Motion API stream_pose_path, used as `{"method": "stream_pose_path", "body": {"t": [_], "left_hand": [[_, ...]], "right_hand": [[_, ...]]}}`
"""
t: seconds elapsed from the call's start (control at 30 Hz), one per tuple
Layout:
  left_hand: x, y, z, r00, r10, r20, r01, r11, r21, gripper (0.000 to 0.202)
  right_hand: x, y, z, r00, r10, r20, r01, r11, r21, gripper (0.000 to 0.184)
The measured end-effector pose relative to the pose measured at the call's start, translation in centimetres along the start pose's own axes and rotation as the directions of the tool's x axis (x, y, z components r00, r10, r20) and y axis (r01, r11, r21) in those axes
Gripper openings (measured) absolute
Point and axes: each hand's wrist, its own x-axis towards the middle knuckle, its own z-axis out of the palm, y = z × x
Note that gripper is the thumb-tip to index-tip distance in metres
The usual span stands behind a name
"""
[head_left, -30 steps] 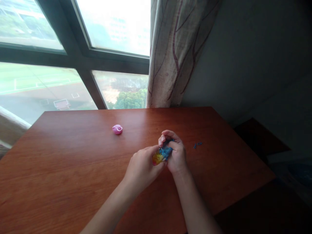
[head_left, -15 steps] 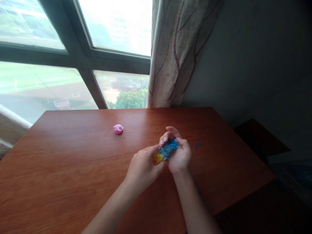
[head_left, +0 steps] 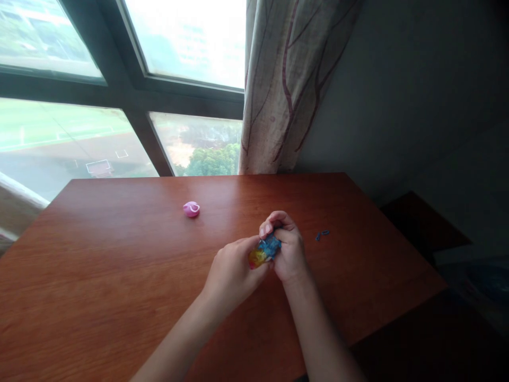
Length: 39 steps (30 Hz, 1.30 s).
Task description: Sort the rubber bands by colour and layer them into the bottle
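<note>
Between my hands, above the table, is a small see-through case (head_left: 259, 257) with yellow, red and blue pieces in it, too blurred to name for certain. My left hand (head_left: 234, 265) is closed on its yellow and red end, thumb on top. My right hand (head_left: 287, 246) wraps its curled fingers and thumb over the blue end and hides part of it. Two thin blue loops, shaped like paper clips (head_left: 322, 234), lie on the table to the right of my right hand.
The brown wooden table (head_left: 119, 286) reaches to the window (head_left: 131, 95). A pink rounded object (head_left: 191, 209) with a white band sits towards the back. A patterned curtain (head_left: 274, 90) hangs behind the table, beside a dark wall.
My right thumb and fingers have closed further over the blue end, so less blue shows. My left hand keeps its grip. The view has shifted slightly.
</note>
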Motion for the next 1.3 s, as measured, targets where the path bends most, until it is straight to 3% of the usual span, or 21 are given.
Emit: {"method": "stream_pose_path", "body": {"t": [0.43,0.77,1.0,1.17,1.3], "left_hand": [[0.11,-0.33,0.40,1.000,-0.024,-0.002,0.023,0.994,-0.110,0.026],[0.13,-0.15,-0.05,1.000,0.000,0.010,0.001,0.995,-0.101,0.024],[0.02,-0.24,0.13,1.000,-0.009,-0.013,0.007,0.994,-0.112,0.018],[0.02,-0.36,0.36,1.000,-0.016,0.001,0.016,0.981,-0.195,0.020],[0.02,-0.43,0.49,0.999,-0.050,-0.016,0.044,0.968,-0.246,0.020]], "right_hand": [[-0.38,-0.24,0.36,0.999,-0.024,-0.042,0.027,0.997,0.071,0.021],[-0.23,-0.09,0.18,0.998,-0.052,-0.022,0.053,0.998,0.028,0.037],[-0.36,-0.15,0.39,1.000,-0.002,-0.017,0.001,0.998,-0.056,0.028],[-0.44,-0.14,0.09,0.999,-0.034,-0.032,0.034,0.999,0.017,0.031],[-0.59,-0.25,0.30,0.999,-0.010,-0.050,0.014,0.998,0.066,0.020]]}}
